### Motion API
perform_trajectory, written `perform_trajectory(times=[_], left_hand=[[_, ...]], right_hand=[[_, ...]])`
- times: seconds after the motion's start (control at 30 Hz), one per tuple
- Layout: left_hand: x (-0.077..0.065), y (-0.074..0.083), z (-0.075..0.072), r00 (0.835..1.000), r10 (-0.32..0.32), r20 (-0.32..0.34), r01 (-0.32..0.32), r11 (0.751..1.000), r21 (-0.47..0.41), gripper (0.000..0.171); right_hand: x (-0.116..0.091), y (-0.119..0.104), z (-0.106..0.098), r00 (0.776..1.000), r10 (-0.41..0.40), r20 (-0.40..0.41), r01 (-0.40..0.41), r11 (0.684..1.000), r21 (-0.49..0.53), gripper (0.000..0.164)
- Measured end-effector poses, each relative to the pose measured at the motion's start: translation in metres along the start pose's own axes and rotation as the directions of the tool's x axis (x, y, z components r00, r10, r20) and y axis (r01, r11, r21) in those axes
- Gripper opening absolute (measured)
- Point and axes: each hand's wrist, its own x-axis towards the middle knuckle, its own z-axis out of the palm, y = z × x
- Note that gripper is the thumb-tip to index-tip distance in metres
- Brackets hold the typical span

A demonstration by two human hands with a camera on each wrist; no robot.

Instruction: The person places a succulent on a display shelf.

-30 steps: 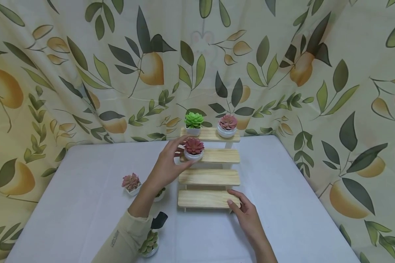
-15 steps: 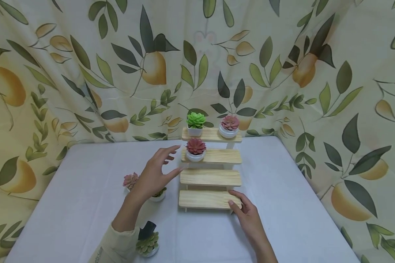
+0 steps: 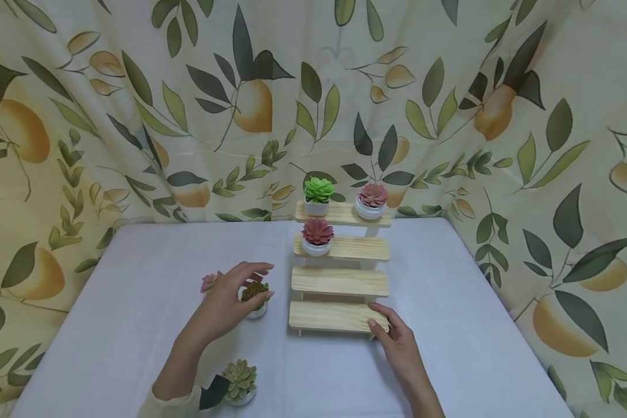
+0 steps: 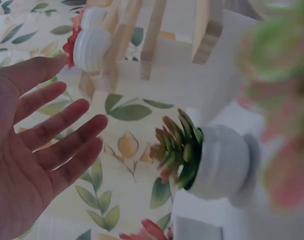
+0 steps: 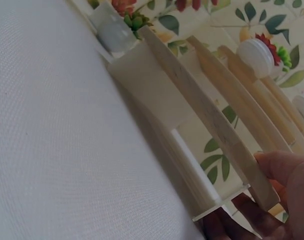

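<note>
In the head view my left hand [image 3: 216, 307] hovers by a small potted succulent [image 3: 254, 294] with green-brown leaves, thumb and fingers spread. The left wrist view shows those fingers apart from its white pot [image 4: 221, 162]. My right hand [image 3: 401, 345] holds the front right corner of a tiered wooden display stand [image 3: 334, 316]; in the right wrist view the thumb [image 5: 279, 165] lies on the board's edge with fingers beneath. A dark red succulent [image 3: 317, 237] stands at the left of the second tier from the top.
On the top tier stand a bright green succulent [image 3: 317, 194] and a pink one [image 3: 372, 201]. Left of the stand, another pink succulent [image 3: 208, 283] is partly hidden behind my left hand. A pale green succulent [image 3: 240, 380] sits near the left sleeve. Behind the table hangs a patterned curtain [image 3: 271, 174].
My left hand has let go of the dark red succulent on the second tier and moved down and left to the green-brown succulent. The right hand keeps its place on the stand.
</note>
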Motion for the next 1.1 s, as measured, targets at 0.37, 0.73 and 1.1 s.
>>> perform_trajectory(times=[0.37,0.73,1.1], left_hand=[[-0.044,-0.019,-0.008,0.995,-0.075,0.062,0.075,0.997,0.004,0.040],[-0.086,-0.040,0.000,0.984,-0.105,0.147,0.112,0.993,-0.040,0.034],[-0.113,-0.051,0.011,0.985,0.001,0.175,0.015,0.996,-0.092,0.057]], right_hand=[[-0.003,-0.001,0.002,1.000,-0.003,0.011,0.003,1.000,-0.016,0.051],[-0.002,-0.003,-0.001,0.999,-0.027,0.018,0.028,0.998,-0.050,0.051],[0.000,-0.002,0.002,1.000,-0.009,0.016,0.010,0.999,-0.038,0.051]])
